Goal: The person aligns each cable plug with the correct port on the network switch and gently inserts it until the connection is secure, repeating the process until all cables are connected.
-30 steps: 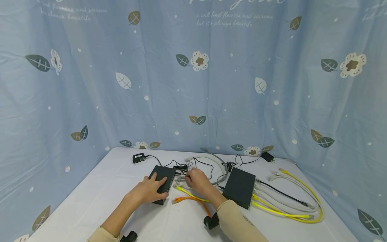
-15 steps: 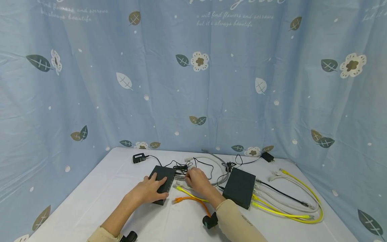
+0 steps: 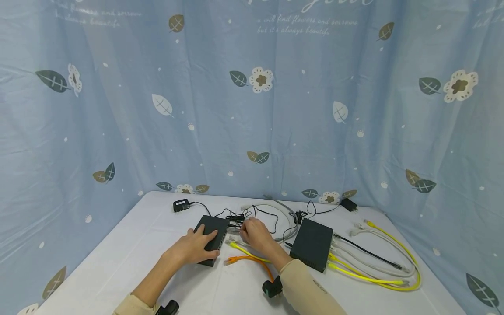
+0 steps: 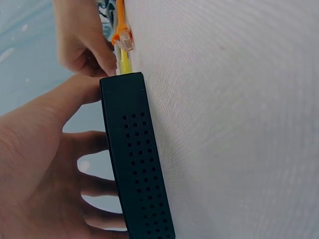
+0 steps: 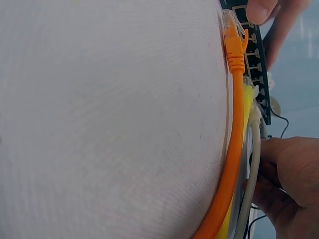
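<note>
My left hand (image 3: 189, 250) rests with spread fingers on top of a black network switch (image 3: 212, 222), its thumb at the edge by the ports. In the left wrist view the switch's vented side (image 4: 137, 159) faces the camera. My right hand (image 3: 257, 235) has curled fingers and pinches a grey network cable, whose plug (image 3: 234, 231) points at the port side; whether it sits in a port I cannot tell. An orange network cable (image 5: 238, 119) and a yellow one (image 3: 236, 246) lie with their plugs near the ports. A pale cable (image 5: 255, 149) runs beside them.
A second black switch (image 3: 312, 244) stands at the right, with yellow cables (image 3: 362, 275), white cables and a black cable (image 3: 370, 252) beside it. Power adapters (image 3: 181, 205) lie at the back, their leads bundled. A blue patterned curtain (image 3: 252, 109) encloses the table.
The right wrist and forearm have shifted very slightly left. The left hand and the switch under it stay in place.
</note>
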The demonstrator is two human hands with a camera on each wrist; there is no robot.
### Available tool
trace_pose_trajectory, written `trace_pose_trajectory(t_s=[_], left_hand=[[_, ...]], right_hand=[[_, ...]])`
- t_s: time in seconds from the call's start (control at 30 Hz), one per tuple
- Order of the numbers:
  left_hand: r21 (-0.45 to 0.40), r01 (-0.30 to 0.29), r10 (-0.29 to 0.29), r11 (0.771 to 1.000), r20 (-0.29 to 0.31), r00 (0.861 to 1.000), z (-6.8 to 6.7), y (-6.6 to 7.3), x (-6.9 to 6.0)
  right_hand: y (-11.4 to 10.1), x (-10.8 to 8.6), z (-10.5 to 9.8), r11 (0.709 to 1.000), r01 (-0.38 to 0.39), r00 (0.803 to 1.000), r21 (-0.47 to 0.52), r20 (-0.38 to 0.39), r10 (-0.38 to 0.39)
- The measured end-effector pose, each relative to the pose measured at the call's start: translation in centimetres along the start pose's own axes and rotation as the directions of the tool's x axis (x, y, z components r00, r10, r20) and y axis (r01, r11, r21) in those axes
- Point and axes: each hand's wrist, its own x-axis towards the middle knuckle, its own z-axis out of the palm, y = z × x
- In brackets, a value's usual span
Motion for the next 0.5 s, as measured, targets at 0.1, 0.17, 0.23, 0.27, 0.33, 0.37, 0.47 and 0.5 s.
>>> trace_pose_trajectory(t_s=[0.1, 0.17, 0.23, 0.27, 0.33, 0.37, 0.47, 0.5], left_hand=[[-0.007, -0.002, 0.002, 1.000, 0.002, 1.000, -0.15, 0.10, -0.10], [-0.010, -0.003, 0.003, 1.000, 0.002, 1.000, -0.19, 0.13, -0.12], [-0.010, -0.003, 0.003, 1.000, 0.001, 1.000, -0.21, 0.15, -0.13], [-0.009, -0.002, 0.002, 1.000, 0.000, 1.000, -0.18, 0.13, -0.13], [-0.010, -0.003, 0.003, 1.000, -0.003, 1.000, -0.15, 0.10, -0.11], [-0.011, -0.002, 0.002, 1.000, -0.003, 1.000, -0.13, 0.07, -0.11], [-0.018, 0.000, 0.000, 1.000, -0.002, 1.000, -0.12, 0.06, -0.12], [-0.020, -0.002, 0.002, 1.000, -0.001, 1.000, -0.14, 0.08, -0.13]], right_hand=[[-0.02, -0.01, -0.02, 1.000, 0.000, 1.000, 0.002, -0.010, 0.000], [-0.01, -0.01, -0.01, 1.000, -0.001, 1.000, 0.004, -0.014, 0.001], [-0.02, -0.02, -0.02, 1.000, -0.004, 1.000, 0.006, -0.015, 0.004], [-0.02, -0.03, -0.03, 1.000, -0.005, 1.000, 0.008, -0.014, 0.006], [-0.01, 0.02, 0.00, 1.000, -0.010, 1.000, 0.008, -0.010, 0.010], [-0.02, 0.03, 0.00, 1.000, -0.012, 1.000, 0.009, -0.007, 0.012], [-0.06, 0.05, -0.06, 1.000, -0.015, 1.000, 0.012, -0.001, 0.015], [-0.09, 0.04, -0.09, 1.000, -0.015, 1.000, 0.013, -0.002, 0.015]])
